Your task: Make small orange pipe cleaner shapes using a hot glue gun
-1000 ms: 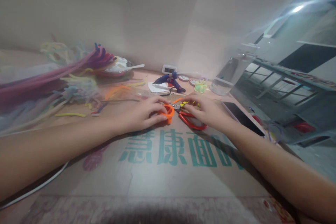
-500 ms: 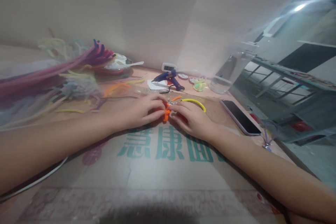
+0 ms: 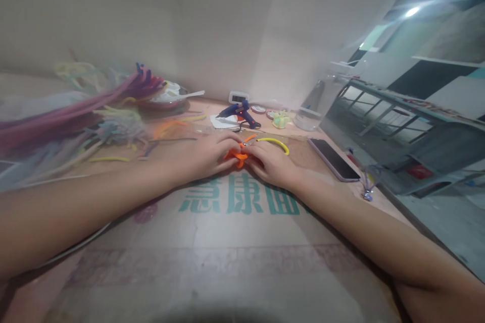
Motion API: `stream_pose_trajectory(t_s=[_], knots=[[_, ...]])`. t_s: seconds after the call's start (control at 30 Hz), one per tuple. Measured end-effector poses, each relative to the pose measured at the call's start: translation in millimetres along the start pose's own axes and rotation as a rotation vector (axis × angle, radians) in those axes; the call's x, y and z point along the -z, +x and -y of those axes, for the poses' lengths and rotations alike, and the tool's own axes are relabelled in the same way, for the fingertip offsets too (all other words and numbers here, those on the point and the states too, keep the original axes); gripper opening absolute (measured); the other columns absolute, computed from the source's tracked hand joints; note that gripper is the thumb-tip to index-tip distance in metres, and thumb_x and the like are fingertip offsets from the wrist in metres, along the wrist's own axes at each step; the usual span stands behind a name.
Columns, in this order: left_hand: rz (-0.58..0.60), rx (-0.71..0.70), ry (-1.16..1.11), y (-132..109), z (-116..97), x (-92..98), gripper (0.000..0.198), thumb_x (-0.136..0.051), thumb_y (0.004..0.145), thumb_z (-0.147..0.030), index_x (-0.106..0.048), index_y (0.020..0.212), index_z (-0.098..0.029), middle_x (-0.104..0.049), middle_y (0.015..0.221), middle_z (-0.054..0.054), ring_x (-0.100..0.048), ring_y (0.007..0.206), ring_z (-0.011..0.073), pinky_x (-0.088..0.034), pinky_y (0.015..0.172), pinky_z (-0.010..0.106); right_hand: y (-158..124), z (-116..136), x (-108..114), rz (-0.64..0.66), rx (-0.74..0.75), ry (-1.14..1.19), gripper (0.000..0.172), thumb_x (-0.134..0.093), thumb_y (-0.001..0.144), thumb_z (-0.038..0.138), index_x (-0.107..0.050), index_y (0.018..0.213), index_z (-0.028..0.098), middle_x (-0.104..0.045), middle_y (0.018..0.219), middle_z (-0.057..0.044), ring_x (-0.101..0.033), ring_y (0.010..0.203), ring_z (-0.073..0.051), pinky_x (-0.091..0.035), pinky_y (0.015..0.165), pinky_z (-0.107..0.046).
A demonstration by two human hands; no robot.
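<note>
My left hand and my right hand meet at the middle of the table, fingers closed on an orange pipe cleaner piece. The piece is bent into a small shape, and its loops show below the fingertips. The fingers hide part of it. Just beyond the right hand lies a tool with a curved yellow handle and a small metal part, partly covered; it looks like pliers. A short orange strip lies by the metal part.
A blue glue gun with a lit red light rests on a white card behind the hands. Bundled pipe cleaners lie at the left. A phone and a clear plastic container are at the right. A small clock stands behind.
The view has shifted slightly, so the glue gun, phone and container appear further left. Both hands stay on the orange pipe cleaner piece, which has turned a little and shows more between the fingers.
</note>
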State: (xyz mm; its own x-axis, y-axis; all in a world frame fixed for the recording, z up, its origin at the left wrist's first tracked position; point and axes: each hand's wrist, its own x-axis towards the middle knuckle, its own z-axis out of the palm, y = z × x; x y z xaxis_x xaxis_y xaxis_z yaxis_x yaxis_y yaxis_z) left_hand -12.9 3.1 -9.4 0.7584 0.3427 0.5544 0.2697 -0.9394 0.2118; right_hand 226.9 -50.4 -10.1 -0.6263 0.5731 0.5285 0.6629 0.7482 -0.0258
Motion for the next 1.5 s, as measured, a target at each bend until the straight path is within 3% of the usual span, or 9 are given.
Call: stream_pose_trajectory(t_s=[0.1, 0.23, 0.37, 0.6, 0.83, 1.0, 1.33, 1.5], knots=[[-0.069, -0.075, 0.037, 1.1, -0.6, -1.1, 0.017, -0.056, 0.097, -0.031, -0.066, 0.107, -0.021, -0.067, 0.119, 0.009, -0.064, 0.108, 0.0213, -0.053, 0.091, 0.034, 0.3, 1.7, 1.0, 0.011, 0.001, -0.017, 0.026, -0.049, 0.098, 0.022, -0.06, 0.121, 0.016, -0.069, 0.103, -0.014, -0.064, 0.095, -0.025, -0.054, 0.083, -0.04], [-0.068, -0.076, 0.023, 4.0, -3.2, 0.8, 0.022, -0.049, 0.096, -0.022, -0.069, 0.105, -0.021, -0.069, 0.118, 0.009, -0.065, 0.104, 0.0212, -0.053, 0.088, 0.035, 0.8, 4.1, 2.4, 0.029, -0.032, -0.045, 0.023, -0.051, 0.099, 0.025, -0.062, 0.117, 0.016, -0.069, 0.103, -0.014, -0.063, 0.094, -0.024, -0.052, 0.082, -0.038], [-0.064, -0.039, 0.005, 5.0, -4.4, 2.1, 0.019, -0.051, 0.094, -0.021, -0.07, 0.099, -0.021, -0.071, 0.115, 0.008, -0.066, 0.102, 0.0202, -0.053, 0.086, 0.034, 1.1, 3.8, 3.0, 0.055, -0.041, -0.038, 0.022, -0.052, 0.099, 0.027, -0.064, 0.113, 0.017, -0.069, 0.101, -0.014, -0.063, 0.091, -0.024, -0.051, 0.081, -0.038], [-0.093, -0.106, 0.026, 3.6, 2.8, -3.1, 0.017, -0.054, 0.096, -0.028, -0.068, 0.096, -0.018, -0.071, 0.109, 0.011, -0.066, 0.097, 0.0204, -0.053, 0.083, 0.033, 2.8, 4.0, 4.9, 0.098, -0.039, -0.036, 0.022, -0.052, 0.098, 0.026, -0.063, 0.114, 0.016, -0.07, 0.101, -0.014, -0.062, 0.092, -0.025, -0.05, 0.082, -0.038], [0.011, 0.083, -0.032, 3.4, 1.4, -2.0, 0.015, -0.054, 0.095, -0.031, -0.066, 0.094, -0.021, -0.072, 0.1, 0.006, -0.067, 0.09, 0.0203, -0.052, 0.08, 0.032, 4.1, 6.8, 6.8, 0.079, -0.028, -0.024, 0.02, -0.051, 0.099, 0.025, -0.062, 0.113, 0.016, -0.07, 0.098, -0.013, -0.061, 0.089, -0.024, -0.05, 0.08, -0.037], [0.02, 0.175, -0.071, 0.2, 3.1, -2.8, 0.012, -0.059, 0.09, -0.033, -0.067, 0.092, -0.024, -0.074, 0.098, 0.003, -0.069, 0.091, 0.0221, -0.051, 0.085, 0.033, 3.1, 6.6, 7.8, 0.103, -0.035, -0.026, 0.021, -0.047, 0.102, 0.024, -0.062, 0.116, 0.018, -0.069, 0.102, -0.012, -0.061, 0.092, -0.023, -0.05, 0.082, -0.037], [0.047, 0.162, -0.15, -2.0, 0.3, 0.3, 0.016, -0.051, 0.093, -0.026, -0.066, 0.09, -0.021, -0.077, 0.105, 0.004, -0.072, 0.099, 0.0209, -0.054, 0.086, 0.03, 2.8, 9.0, 11.7, 0.118, -0.026, 0.006, 0.021, -0.049, 0.102, 0.023, -0.062, 0.118, 0.017, -0.07, 0.101, -0.013, -0.061, 0.09, -0.024, -0.051, 0.08, -0.038], [0.054, 0.158, -0.183, -6.9, -6.1, 4.8, 0.016, -0.052, 0.093, -0.021, -0.068, 0.098, -0.022, -0.077, 0.108, 0.002, -0.072, 0.098, 0.0169, -0.053, 0.089, 0.026, 1.0, 14.8, 17.7, 0.167, -0.036, 0.07, 0.029, -0.049, 0.103, 0.023, -0.058, 0.129, 0.016, -0.071, 0.106, -0.012, -0.061, 0.097, -0.024, -0.052, 0.087, -0.04]])
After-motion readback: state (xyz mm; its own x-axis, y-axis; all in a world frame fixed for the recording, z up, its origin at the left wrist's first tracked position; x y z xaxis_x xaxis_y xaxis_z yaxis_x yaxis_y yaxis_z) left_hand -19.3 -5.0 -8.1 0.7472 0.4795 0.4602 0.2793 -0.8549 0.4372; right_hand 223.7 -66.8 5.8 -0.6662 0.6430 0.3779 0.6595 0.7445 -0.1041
